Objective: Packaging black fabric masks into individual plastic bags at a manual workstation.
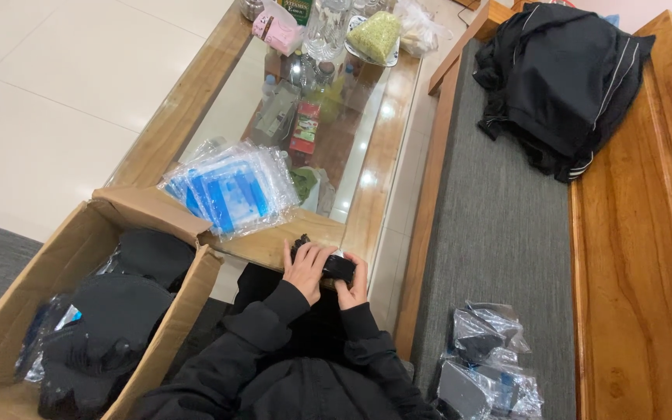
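Observation:
Both my hands hold a small folded black cloth item (334,267) at the near edge of the glass-topped wooden table (383,155). My left hand (307,268) presses on its left end. My right hand (354,288) grips its right end. Just to the left on the table lies a stack of clear plastic bags with blue print (231,190). My black sleeves fill the bottom of the view.
An open cardboard box (79,311) with black items and bagged pieces stands at the left. Bagged dark items (488,362) lie on the grey bench cushion at the right. Black clothing (561,78) is heaped on the bench's far end. Bottles, jars and packets crowd the far table.

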